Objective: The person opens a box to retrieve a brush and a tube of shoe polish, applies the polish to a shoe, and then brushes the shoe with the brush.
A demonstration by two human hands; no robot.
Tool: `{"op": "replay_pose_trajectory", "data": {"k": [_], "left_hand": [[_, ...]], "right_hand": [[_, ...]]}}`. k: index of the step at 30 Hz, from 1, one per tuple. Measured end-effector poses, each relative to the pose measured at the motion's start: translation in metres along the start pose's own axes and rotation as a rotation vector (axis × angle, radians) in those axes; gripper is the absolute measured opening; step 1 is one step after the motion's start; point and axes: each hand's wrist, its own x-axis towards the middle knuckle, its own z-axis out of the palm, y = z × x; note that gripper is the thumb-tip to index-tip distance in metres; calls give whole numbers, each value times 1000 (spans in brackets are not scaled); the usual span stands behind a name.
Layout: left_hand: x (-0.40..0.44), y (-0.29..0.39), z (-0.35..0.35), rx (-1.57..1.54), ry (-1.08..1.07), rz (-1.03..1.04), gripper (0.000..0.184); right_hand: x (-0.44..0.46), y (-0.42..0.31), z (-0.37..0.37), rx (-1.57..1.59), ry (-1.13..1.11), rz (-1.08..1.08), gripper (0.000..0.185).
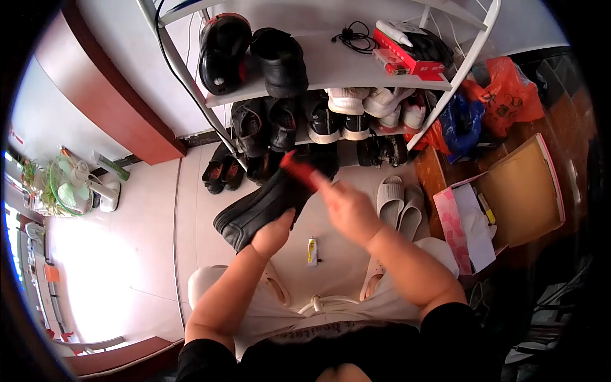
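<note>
My left hand (275, 234) is closed around a black leather shoe (251, 213), which lies tilted above the floor in front of my knees. In my right hand (350, 213) I grip a red brush (300, 172) by its handle. Its head is over the toe end of the shoe; motion blur hides its bristles and whether they touch the leather. On the floor between my feet lies a small white and yellow tube (312, 251), with a small dark cap-like piece beside it.
A white shoe rack (318, 48) with several pairs of shoes stands ahead. Grey slides (390, 197) rest on the floor to the right, near an open cardboard box (528, 191) holding paper. Plastic bags (506, 95) sit beyond it. At left is a fan (75, 184).
</note>
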Motion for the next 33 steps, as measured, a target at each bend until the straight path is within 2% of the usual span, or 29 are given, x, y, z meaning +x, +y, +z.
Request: {"op": "replay_pose_trajectory", "data": {"k": [1,2,4,5,6,8,9,10,12,14,16,18,19,20,22,23,24,28,30,31,32,33], "left_hand": [[-2,-5,2,-295,140,43,30],[-4,-7,-2,-295,143,46,30],[-6,-10,-9,-15,125,59,24],[-3,-13,-6,-63,250,154,20],[0,-7,-8,-62,251,158,20],[2,9,-16,-341,341,197,19],[-3,19,-28,-245,202,42,30],[1,19,-27,-243,201,44,30],[9,20,-24,-1945,-75,-232,44],[6,25,-26,-1909,-39,-244,48],[7,27,-27,-1883,1,-248,52],[8,23,-30,-1977,-55,-256,52],[8,23,-29,-1976,-54,-260,52],[8,24,-29,-1992,-75,-221,52],[5,24,-31,-2005,-101,-187,52],[5,25,-33,-1978,-87,-195,52],[4,26,-34,-1955,-73,-202,52],[-1,15,-30,-1902,-60,-279,45],[-11,3,-27,-25,-31,4,35],[-7,-1,-13,-249,194,215,23],[0,7,-7,-547,164,21,24],[1,10,-13,-481,37,-69,28]], "right_hand": [[4,19,-4,-35,97,30,49],[8,37,-9,-97,118,104,45],[6,61,-7,-161,114,185,46],[4,61,0,-120,168,88,45],[4,47,8,-9,221,96,49],[3,22,8,-18,152,27,52],[-1,10,7,-5,19,-51,56],[-5,-3,14,43,-16,-81,56],[-3,3,16,-58,15,-48,56],[14,28,4,-132,157,32,56],[16,34,0,-190,146,79,57],[5,17,13,-147,55,-105,57],[-3,3,17,-103,-65,-173,58],[-5,-4,19,-112,-83,-136,57],[10,19,10,-158,68,-13,55],[19,32,0,-262,204,-21,51],[22,40,-9,-255,181,38,49],[13,25,-2,-93,181,-35,50],[8,9,2,0,68,-74,52],[4,0,5,-2,19,-132,53],[1,-6,5,-6,-29,-187,54],[1,-9,2,-7,-91,-179,52]]}}
